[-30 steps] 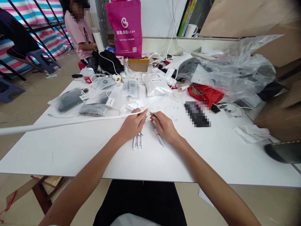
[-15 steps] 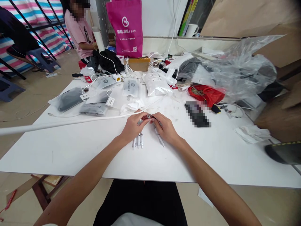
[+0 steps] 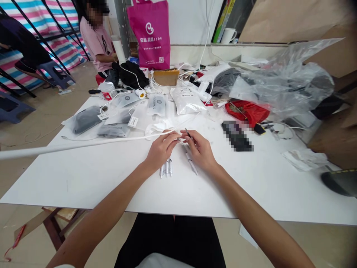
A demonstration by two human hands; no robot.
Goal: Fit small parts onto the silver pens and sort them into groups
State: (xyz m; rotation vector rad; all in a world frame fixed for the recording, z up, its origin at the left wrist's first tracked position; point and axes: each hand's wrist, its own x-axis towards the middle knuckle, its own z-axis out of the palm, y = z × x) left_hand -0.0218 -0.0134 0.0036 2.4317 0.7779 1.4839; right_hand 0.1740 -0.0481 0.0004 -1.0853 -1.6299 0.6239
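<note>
My left hand (image 3: 161, 149) is closed in a pinch over the table, around a small metal-tipped piece (image 3: 179, 139) mostly covered by the fingers. Just to its right, my right hand (image 3: 199, 149) pinches a thin dark rod (image 3: 187, 131), its upper end pointing up and away. I cannot make out exactly what either piece is. Several white pens (image 3: 166, 169) lie side by side below my left hand, their far ends hidden under it. A separate white pen (image 3: 191, 164) lies slanted beneath my right hand.
A white cable (image 3: 122, 140) crosses behind my hands. Packaged pouches (image 3: 113, 129), a white plastic parcel (image 3: 186, 100) and a red bag (image 3: 247, 111) lie farther back. At right are a pixelated dark object (image 3: 237, 136) and crumpled tissue (image 3: 305, 160). One person (image 3: 96, 48) sits back left.
My hands have drawn slightly apart, and the dark rod in my right hand now points up, away from the piece in my left. The view has shifted a little.
</note>
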